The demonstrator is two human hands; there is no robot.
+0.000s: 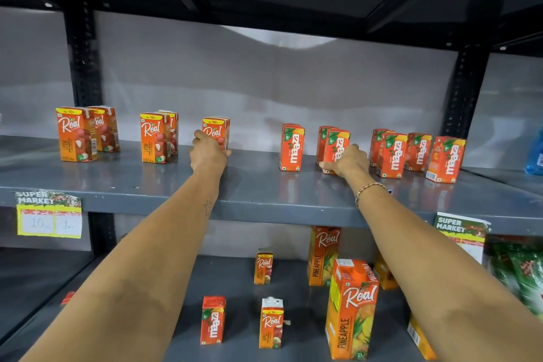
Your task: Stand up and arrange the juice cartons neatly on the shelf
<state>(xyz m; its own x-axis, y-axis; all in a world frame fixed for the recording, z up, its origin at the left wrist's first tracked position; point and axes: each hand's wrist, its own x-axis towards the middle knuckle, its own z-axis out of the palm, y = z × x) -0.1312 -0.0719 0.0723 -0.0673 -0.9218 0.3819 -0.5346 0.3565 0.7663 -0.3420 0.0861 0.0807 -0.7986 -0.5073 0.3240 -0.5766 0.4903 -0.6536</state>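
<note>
Reaching across the grey shelf point(258, 200), both hands are on cartons in the head view, the only one given. The left hand point(208, 153) curls round the lower front of a Real carton point(216, 130), thumb on one side and fingers wrapped to the other, with at least one more carton tucked close behind it. The right hand point(348, 162) closes low on a Maaza carton point(337, 142), fingers hooked at its base, a second Maaza standing just behind. All the small cartons on this shelf are upright already, so the step looks like squaring and closing gaps rather than righting anything. To do it well, keep each grip low near the base, where a push slides the carton instead of tipping it, and move front and rear cartons together so the pair stays aligned. The Real pairs to the left point(77, 134) sit well apart, and the Maaza group on the right point(392, 156) is crowded and slightly skewed; even spacing and faces turned forward would tidy both. Cartons on the lower shelf point(235, 288) remain scattered.
</note>
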